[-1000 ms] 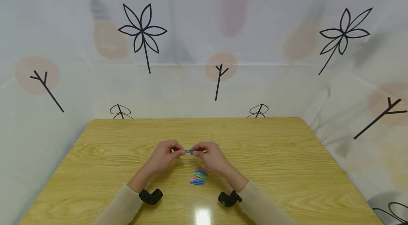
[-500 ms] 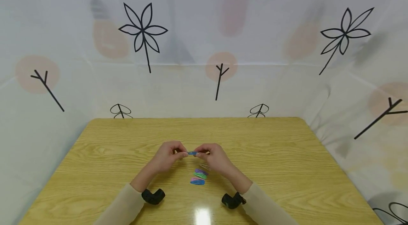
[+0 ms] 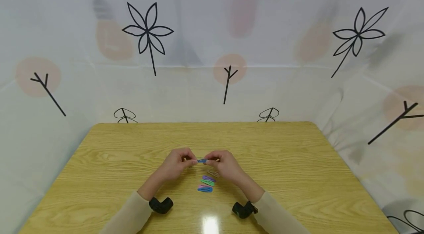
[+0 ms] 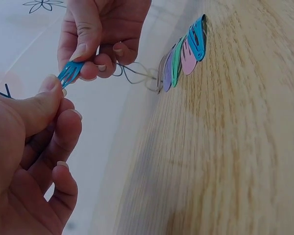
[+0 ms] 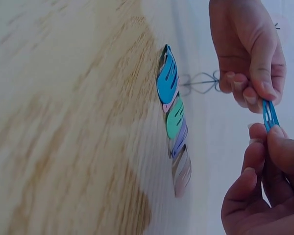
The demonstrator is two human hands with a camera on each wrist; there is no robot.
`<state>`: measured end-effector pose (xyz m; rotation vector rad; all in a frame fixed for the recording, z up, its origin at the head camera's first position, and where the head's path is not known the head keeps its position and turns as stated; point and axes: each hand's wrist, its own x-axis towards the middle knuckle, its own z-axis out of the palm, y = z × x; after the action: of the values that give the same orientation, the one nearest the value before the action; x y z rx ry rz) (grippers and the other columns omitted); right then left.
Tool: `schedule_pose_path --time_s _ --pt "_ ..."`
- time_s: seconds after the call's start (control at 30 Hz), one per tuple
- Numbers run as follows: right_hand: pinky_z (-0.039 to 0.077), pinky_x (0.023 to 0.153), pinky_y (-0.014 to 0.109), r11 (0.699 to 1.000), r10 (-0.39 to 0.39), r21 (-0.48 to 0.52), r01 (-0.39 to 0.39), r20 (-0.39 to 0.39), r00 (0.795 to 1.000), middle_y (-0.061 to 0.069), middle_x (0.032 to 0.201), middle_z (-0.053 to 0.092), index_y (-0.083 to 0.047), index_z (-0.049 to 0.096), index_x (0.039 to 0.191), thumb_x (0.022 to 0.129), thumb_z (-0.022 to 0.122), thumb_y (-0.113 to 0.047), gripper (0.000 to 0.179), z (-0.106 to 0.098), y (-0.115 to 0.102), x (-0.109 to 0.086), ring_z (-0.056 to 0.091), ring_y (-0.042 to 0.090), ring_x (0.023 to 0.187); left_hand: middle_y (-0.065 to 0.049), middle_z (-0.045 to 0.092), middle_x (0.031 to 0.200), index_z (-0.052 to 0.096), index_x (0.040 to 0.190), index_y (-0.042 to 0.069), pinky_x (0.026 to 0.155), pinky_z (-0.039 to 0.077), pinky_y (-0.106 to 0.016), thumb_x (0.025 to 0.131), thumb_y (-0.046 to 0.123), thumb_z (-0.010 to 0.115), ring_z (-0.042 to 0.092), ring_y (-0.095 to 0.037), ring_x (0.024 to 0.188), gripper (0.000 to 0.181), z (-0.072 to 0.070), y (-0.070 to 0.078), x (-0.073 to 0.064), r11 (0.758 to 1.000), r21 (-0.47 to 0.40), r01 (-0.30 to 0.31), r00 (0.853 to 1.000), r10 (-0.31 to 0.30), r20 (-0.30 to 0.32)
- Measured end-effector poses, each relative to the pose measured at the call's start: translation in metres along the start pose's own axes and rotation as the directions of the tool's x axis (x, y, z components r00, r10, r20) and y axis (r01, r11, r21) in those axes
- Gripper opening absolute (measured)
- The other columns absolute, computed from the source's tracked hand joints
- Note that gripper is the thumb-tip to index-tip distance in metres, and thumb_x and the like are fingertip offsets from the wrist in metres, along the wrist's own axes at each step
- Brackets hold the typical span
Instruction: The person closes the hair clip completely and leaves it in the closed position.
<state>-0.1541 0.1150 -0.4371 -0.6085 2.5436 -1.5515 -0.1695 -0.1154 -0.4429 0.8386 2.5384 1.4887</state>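
A blue snap hair clip [image 3: 201, 160] is held between both hands, above the table. My left hand [image 3: 179, 164] pinches one end of it between thumb and fingers. The opposite end is pinched by my right hand [image 3: 226, 166]. In the left wrist view the slotted middle of the blue clip [image 4: 70, 74] shows between the two thumbs. Just nearer than the hands, more snap clips lie in a row on the table: a blue one [image 5: 167, 82], a pink one [image 4: 188, 58], a green one [image 5: 175, 118], a purple one [image 4: 167, 71] and a beige one [image 5: 182, 171].
The wood-grain table [image 3: 281, 153] reaches back to a white cloth backdrop [image 3: 185, 90] printed with plants. Black wrist-worn devices [image 3: 161, 205] sit at both cuffs. A bright light reflection lies near the table's front.
Both hands have shifted slightly to the right and nearer with the blue clip between them. The clips in the row have stayed in place.
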Motion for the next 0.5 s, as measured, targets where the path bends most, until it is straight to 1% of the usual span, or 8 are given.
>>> schedule_pose_path --time_s 0.2,0.3,0.4,0.5 --pt "0.047 0.065 0.029 1.0 0.019 -0.002 -0.019 0.015 1.0 0.003 0.093 0.071 -0.008 0.076 0.1 0.098 0.063 -0.009 0.013 -0.0015 0.0043 -0.0009 0.059 0.022 0.082 0.005 0.064 0.084 0.071 0.089 0.015 0.063 0.047 -0.03 0.098 0.015 0.066 0.058 -0.016 0.072 0.01 0.0013 -0.001 0.0006 1.0 -0.022 0.004 1.0 -0.004 0.016" --pt "0.046 0.065 0.029 1.0 0.029 0.009 -0.029 0.023 0.999 0.002 0.094 0.071 -0.008 0.076 0.101 0.099 0.063 -0.01 0.013 -0.0021 0.0052 -0.0019 0.059 0.023 0.083 0.001 0.065 0.084 0.071 0.09 0.015 0.064 0.049 -0.03 0.098 0.015 0.065 0.059 -0.018 0.073 0.011 0.0024 -0.0019 0.0009 0.999 -0.035 0.009 0.999 -0.008 0.037" --pt "0.046 0.068 0.031 0.999 0.041 0.035 -0.042 0.02 0.999 0.002 0.095 0.071 -0.008 0.076 0.101 0.099 0.062 -0.011 0.014 -0.0029 0.0055 -0.0029 0.06 0.023 0.084 -0.002 0.066 0.086 0.072 0.092 0.013 0.065 0.048 -0.031 0.099 0.018 0.064 0.059 -0.019 0.074 0.011 0.0038 -0.0029 0.0017 0.999 -0.041 0.031 0.999 -0.029 0.045" --pt "0.046 0.071 0.033 0.997 0.052 0.063 -0.053 0.007 0.999 0.003 0.096 0.071 -0.008 0.076 0.102 0.099 0.062 -0.013 0.014 -0.0041 0.006 -0.0034 0.06 0.022 0.086 0.0 0.067 0.087 0.073 0.093 0.015 0.064 0.047 -0.03 0.098 0.023 0.066 0.057 -0.018 0.075 0.011 0.0056 -0.0045 0.0036 0.998 -0.034 0.056 0.998 -0.055 0.027"
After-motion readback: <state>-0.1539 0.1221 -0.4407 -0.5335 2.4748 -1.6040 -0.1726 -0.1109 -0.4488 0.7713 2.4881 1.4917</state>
